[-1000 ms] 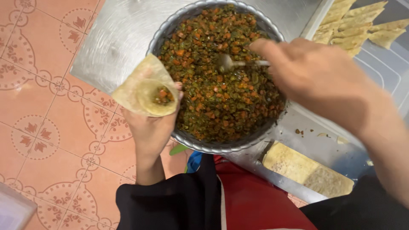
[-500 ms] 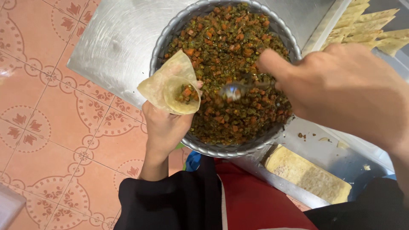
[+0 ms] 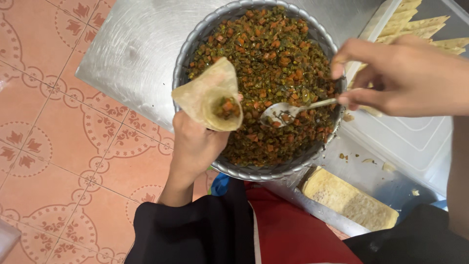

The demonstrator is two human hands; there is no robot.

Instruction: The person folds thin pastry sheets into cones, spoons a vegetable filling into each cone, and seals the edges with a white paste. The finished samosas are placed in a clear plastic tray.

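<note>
Since a second ago your left hand [image 3: 195, 142] has carried the pastry cone [image 3: 210, 96] up and inward, from the bowl's near-left rim to a spot over the filling itself, and your right hand [image 3: 405, 78] has drawn back toward the right rim, pulling the spoon [image 3: 288, 111] lower so that its bowl now lies just beside the cone's mouth.

Your left hand is closed around the lower, pointed part of the cone, fingers wrapped from beneath, which keeps the fold from springing open and leaves the mouth tilted up toward you. A little of the chopped orange-and-green filling [image 3: 266, 58] already sits inside the cone. Holding it above the metal bowl [image 3: 195, 39] means anything that spills drops back into the mix rather than onto the tabletop [image 3: 132, 54].

Your right hand pinches the spoon's handle between thumb and fingertips, a light grip well back on the handle, so the hand itself stays clear of the food. The spoon's bowl rests on the filling and carries a small load.

To the right, a pale plastic tray [image 3: 415, 146] holds folded pastries [image 3: 430, 27] at its far end, and a stack of flat pastry sheets [image 3: 349, 200] lies near the bowl's near-right rim, within easy reach. The tiled floor [image 3: 53, 146] shows at left.
</note>
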